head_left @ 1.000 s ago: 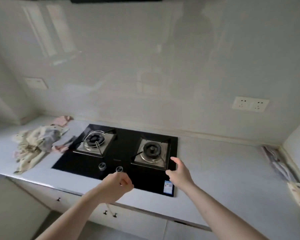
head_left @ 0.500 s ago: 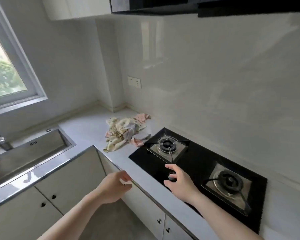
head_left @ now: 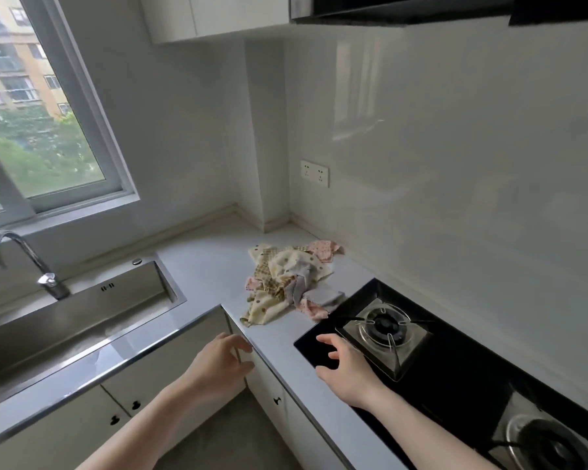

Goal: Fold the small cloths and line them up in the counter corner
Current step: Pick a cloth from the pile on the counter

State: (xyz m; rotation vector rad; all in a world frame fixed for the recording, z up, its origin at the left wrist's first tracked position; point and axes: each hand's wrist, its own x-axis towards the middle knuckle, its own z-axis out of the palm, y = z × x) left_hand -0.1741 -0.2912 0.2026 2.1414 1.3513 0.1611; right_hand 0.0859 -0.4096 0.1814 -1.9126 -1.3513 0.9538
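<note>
A crumpled heap of small cloths [head_left: 291, 283], cream with dots, pink and grey, lies on the pale counter [head_left: 211, 262] near the inner corner, just left of the hob. My left hand [head_left: 219, 362] hovers in front of the counter's front edge with fingers loosely bent and holds nothing. Over the hob's near left corner my right hand [head_left: 345, 366] is spread with relaxed fingers, also holding nothing. Both hands are well short of the cloths.
A black glass gas hob [head_left: 455, 374] with two burners fills the counter to the right. A steel sink [head_left: 68, 320] with a chrome tap [head_left: 31, 262] lies to the left under a window. White cabinet doors [head_left: 143, 378] run below the counter edge.
The view has swung left from the hob to the counter corner and sink. The cloths now lie ahead instead of far left. Both hands have moved left with it, and the left has loosened its curl.
</note>
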